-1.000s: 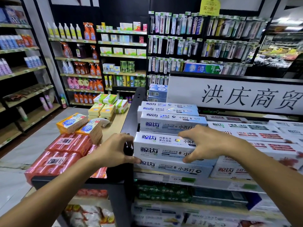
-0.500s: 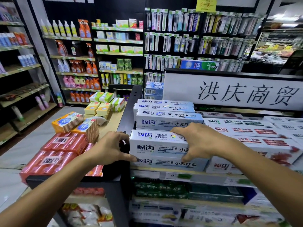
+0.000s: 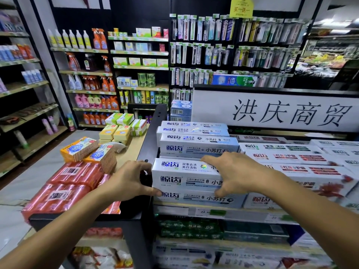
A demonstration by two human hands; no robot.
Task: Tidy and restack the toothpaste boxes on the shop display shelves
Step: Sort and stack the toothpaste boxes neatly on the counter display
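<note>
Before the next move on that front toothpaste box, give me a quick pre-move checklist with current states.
1. Left hand holding the left end of the top front box: ok.
2. Right hand gripping it, fingers on top, thumb on the front face: ok.
3. Box square on the lower box: cannot tell, the hand hides its right end.
4. Gap to the rear stack: ok, a narrow gap shows.
5. Rear stack straight: not ok, its boxes sit offset.
6. Clear of the red-flower boxes: cannot tell, the arm covers the boundary.
</note>
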